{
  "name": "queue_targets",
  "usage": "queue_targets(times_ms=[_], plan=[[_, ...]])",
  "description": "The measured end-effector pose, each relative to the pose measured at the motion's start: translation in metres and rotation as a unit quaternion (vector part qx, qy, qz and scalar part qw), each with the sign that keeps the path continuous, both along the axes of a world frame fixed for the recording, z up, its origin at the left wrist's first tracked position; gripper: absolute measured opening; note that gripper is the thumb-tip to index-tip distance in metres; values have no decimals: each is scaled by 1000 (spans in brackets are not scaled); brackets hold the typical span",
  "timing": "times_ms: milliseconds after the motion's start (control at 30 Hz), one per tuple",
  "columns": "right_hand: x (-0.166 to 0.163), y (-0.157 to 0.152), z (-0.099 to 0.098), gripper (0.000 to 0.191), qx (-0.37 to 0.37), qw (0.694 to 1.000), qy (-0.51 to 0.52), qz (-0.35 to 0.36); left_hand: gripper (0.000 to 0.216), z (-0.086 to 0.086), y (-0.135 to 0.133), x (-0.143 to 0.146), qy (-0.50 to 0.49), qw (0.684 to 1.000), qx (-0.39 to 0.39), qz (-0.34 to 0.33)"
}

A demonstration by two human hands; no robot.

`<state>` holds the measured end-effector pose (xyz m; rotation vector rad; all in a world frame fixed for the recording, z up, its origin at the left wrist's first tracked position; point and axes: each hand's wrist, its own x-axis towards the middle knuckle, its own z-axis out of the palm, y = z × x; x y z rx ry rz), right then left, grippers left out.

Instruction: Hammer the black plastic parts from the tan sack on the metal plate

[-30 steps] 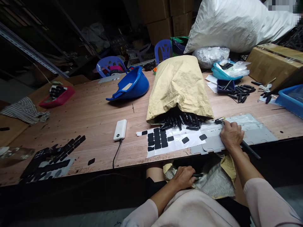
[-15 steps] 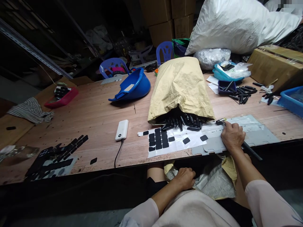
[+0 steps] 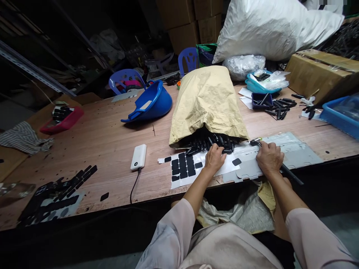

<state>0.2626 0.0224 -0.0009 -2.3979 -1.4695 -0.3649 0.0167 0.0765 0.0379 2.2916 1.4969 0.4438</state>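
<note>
**Left hand at sack mouth, right hand on hammer**

Head view:
- Left hand (image 3: 214, 158) is on the table (image 3: 112, 138) at the open mouth of the tan sack (image 3: 207, 101), fingers curled together over the black parts (image 3: 209, 144) spilling out. Cannot tell if it actually pinches one.
- Right hand (image 3: 269, 158) lies just right of it, fingers clamped around a small hammer (image 3: 255, 142); head points far-left, black handle runs out past the wrist over the near table edge.
- Hammer and right hand rest on a grey sheet (image 3: 297, 158).
- White sheet with black pads (image 3: 183, 168) lies just left of the left hand, touching the sack mouth area.
- White power bank (image 3: 138, 157) further left, cable off the near edge.
- Blue helmet (image 3: 148, 104) far left of the sack.
- More black parts by a blue tray (image 3: 260, 100) far right.
- Crumpled bag (image 3: 238, 213) in the lap below the table.
</note>
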Motion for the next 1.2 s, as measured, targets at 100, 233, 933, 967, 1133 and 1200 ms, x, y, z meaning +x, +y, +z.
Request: queue_targets(times_ms=[100, 233, 933, 967, 1133, 1200], plan=[[0, 0, 1, 37, 0, 1000, -2, 0, 14, -2, 2, 2, 40, 999, -2, -9], [-2, 0, 2, 39, -6, 1000, 3, -4, 13, -5, -14, -9, 21, 999, 9, -39], [2, -6, 16, 39, 9, 996, 85, -8, 19, -47, -71, -35, -139, 987, 6, -76], [1, -11, 19, 41, 27, 994, 102, -4, 18, -48, -71, -35, -142, 987, 5, -75], [-27, -60, 34, 39, 129, 962, 211, 120, 15, -49, -72, -35, -159, 985, -1, -74], [-50, -82, 36, 34, 133, 938, 260, 184, 15, -49, -72, -35, -160, 985, -4, -70]])
